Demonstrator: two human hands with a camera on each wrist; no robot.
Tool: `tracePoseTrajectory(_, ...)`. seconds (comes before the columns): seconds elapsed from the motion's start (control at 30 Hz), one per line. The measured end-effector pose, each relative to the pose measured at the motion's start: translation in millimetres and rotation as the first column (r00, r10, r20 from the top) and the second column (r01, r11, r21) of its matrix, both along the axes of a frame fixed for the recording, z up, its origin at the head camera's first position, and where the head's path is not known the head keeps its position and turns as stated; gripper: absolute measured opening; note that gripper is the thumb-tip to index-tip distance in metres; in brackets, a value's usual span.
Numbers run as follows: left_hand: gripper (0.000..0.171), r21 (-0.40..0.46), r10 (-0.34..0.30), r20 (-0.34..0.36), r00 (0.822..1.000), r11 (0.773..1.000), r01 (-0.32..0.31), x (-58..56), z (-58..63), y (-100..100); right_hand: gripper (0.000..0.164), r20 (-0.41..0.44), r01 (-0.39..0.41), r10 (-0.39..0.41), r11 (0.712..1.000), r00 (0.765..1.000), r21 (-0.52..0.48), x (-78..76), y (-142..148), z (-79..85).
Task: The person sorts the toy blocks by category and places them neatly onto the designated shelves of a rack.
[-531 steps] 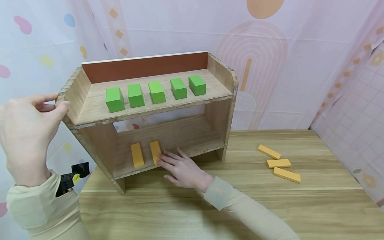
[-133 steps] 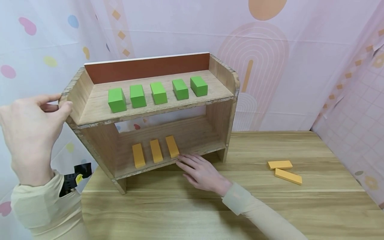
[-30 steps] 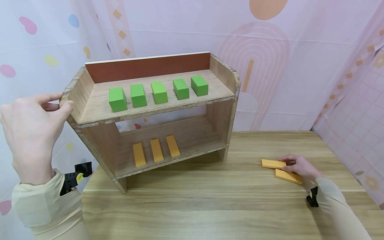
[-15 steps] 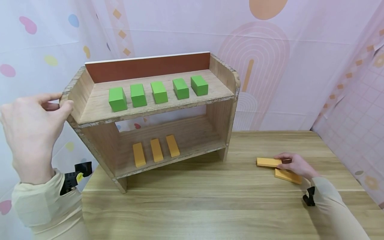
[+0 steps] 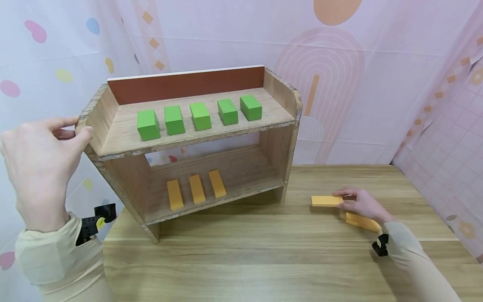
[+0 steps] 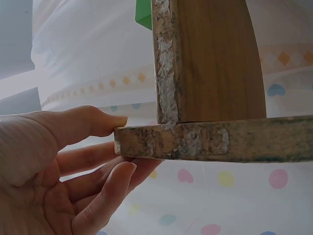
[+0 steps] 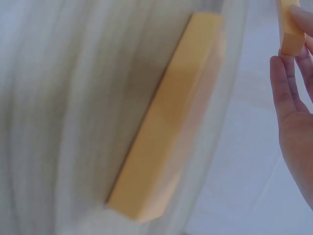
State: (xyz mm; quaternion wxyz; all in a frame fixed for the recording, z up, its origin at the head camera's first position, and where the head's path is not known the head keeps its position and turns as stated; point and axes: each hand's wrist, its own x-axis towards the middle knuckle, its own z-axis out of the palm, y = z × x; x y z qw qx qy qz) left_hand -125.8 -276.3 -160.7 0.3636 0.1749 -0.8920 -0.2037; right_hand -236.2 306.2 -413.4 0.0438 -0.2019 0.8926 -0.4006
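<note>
At the left of the head view, my left hand (image 5: pixel 45 167) pinches the upper left side panel of a two-tier wooden shelf (image 5: pixel 196 149); the left wrist view has thumb and fingers on either side of the panel's edge (image 6: pixel 186 141). To the right, my right hand (image 5: pixel 360 204) holds an orange block (image 5: pixel 325 201) by its right end. Another orange block (image 5: pixel 361 221) lies on the table just below that hand and is partly covered by it. The right wrist view shows the held block (image 7: pixel 291 34) at the fingertips and the blurred table block (image 7: pixel 164 127).
Several green blocks (image 5: pixel 201 116) stand in a row on the upper tier. Three orange blocks (image 5: pixel 197 189) lie side by side on the left half of the lower tier. A wooden table (image 5: pixel 241 260) carries the shelf, with patterned curtains (image 5: pixel 339 84) behind.
Over the last second my right hand has carried the orange block left, away from the other one. Since the earliest frame, a third orange block has joined the lower tier. The left hand keeps its grip.
</note>
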Motion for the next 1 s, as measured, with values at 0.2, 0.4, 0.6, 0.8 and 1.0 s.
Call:
tracePoseTrajectory(0.2, 0.041, 0.012, -0.001, 0.011, 1.0, 1.0, 0.0, 1.4, 0.6, 1, 0.037, -0.089, -0.035, 0.035, 0.999, 0.995, -0.007, -0.4, -15, 5.9)
tracePoseTrajectory(0.4, 0.043, 0.018, 0.0, 0.01, 1.0, 1.0, 0.0, 0.6, -0.1, 1, 0.036, -0.163, -0.045, 0.041, 0.999, 0.986, -0.02, 3.3, -35, 13.4)
tracePoseTrajectory(0.6, 0.043, 0.015, 0.006, 0.015, 1.0, 1.0, -0.006, 0.7, 1.0, 1, 0.034, -0.254, -0.059, 0.048, 0.998, 0.966, -0.037, 7.1, -57, 18.7)
tracePoseTrajectory(0.8, 0.042, 0.006, 0.014, 0.03, 0.999, 1.0, -0.014, 1.8, 2.9, 4, 0.034, -0.285, -0.063, 0.039, 0.995, 0.958, -0.075, 10.7, -81, 19.7)
tracePoseTrajectory(1.0, 0.041, -0.014, 0.023, 0.031, 0.999, 1.0, -0.022, 2.6, 3.1, 5, 0.035, -0.34, -0.092, 0.05, 0.99, 0.939, -0.108, 12.8, -102, 17.6)
